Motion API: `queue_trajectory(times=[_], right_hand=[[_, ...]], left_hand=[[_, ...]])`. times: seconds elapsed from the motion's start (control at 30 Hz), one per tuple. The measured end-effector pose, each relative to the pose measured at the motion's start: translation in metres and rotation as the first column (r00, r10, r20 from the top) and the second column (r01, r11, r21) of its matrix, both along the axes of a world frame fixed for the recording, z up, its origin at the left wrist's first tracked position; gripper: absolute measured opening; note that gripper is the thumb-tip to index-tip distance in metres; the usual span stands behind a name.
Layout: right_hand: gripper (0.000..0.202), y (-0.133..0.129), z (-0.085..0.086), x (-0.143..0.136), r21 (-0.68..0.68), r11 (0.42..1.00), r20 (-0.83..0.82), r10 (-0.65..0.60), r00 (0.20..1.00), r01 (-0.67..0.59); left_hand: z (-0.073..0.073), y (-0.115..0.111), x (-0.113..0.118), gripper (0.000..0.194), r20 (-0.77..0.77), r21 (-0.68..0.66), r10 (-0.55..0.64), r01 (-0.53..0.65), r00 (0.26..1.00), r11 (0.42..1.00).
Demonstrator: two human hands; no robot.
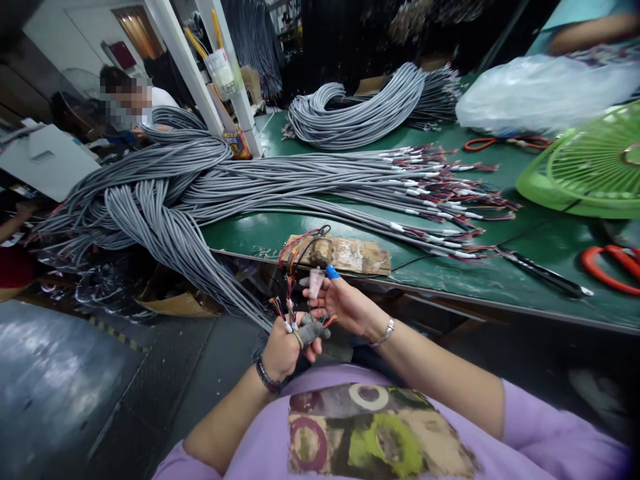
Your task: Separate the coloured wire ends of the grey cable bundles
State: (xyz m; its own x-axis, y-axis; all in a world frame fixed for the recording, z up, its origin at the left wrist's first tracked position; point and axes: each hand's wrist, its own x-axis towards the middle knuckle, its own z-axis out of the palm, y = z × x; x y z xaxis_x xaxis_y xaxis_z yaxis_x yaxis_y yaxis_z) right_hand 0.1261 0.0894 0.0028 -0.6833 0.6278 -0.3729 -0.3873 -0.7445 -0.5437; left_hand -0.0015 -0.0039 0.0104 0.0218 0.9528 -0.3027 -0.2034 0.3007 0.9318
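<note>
My left hand (287,343) is closed around the ends of several grey cables (235,293), with thin coloured wires sticking up past the fingers. Dark grey covering wraps the left thumb. My right hand (345,303) is just to the right, palm turned up, fingers curled near the wire ends; blue covering is on its thumb tip. Whether the right fingers grip a wire is too small to tell. By these fingers is a small pale pinkish piece (316,283). Behind both hands, a wooden board (355,256) with red and black wires lies at the table edge.
Long bundles of grey cable (300,175) cross the green table (425,283), with a coil (365,113) behind. On the right are a green fan (590,163), black-handled tool (545,272), red-handled scissors (613,267) and plastic bag (540,93). Another person (133,100) is at back left.
</note>
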Motion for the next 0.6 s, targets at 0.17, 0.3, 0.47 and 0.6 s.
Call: queue_trajectory(times=[0.17, 0.3, 0.47, 0.6], right_hand=[[0.018, -0.0012, -0.0028, -0.0026, 0.147, 0.987, 0.019, -0.073, 0.997, 0.069], [0.027, -0.0025, -0.0061, -0.0035, 0.201, 0.977, 0.041, -0.079, 0.996, 0.069], [0.029, -0.0033, -0.0054, -0.0051, 0.216, 0.971, 0.063, -0.119, 0.991, 0.102], [0.036, -0.0054, -0.0082, -0.0065, 0.377, 0.901, 0.174, -0.297, 0.939, 0.216]], left_hand=[[-0.0039, -0.0039, 0.0058, 0.034, -0.042, 0.105, 0.134, -0.129, 0.99, 0.986], [-0.0064, -0.0004, 0.0068, 0.032, -0.035, 0.124, 0.19, -0.184, 0.981, 0.975], [-0.0076, 0.0029, 0.0068, 0.033, -0.031, 0.122, 0.187, -0.183, 0.982, 0.976], [-0.0069, 0.0042, 0.0067, 0.033, -0.03, 0.12, 0.188, -0.183, 0.982, 0.976]])
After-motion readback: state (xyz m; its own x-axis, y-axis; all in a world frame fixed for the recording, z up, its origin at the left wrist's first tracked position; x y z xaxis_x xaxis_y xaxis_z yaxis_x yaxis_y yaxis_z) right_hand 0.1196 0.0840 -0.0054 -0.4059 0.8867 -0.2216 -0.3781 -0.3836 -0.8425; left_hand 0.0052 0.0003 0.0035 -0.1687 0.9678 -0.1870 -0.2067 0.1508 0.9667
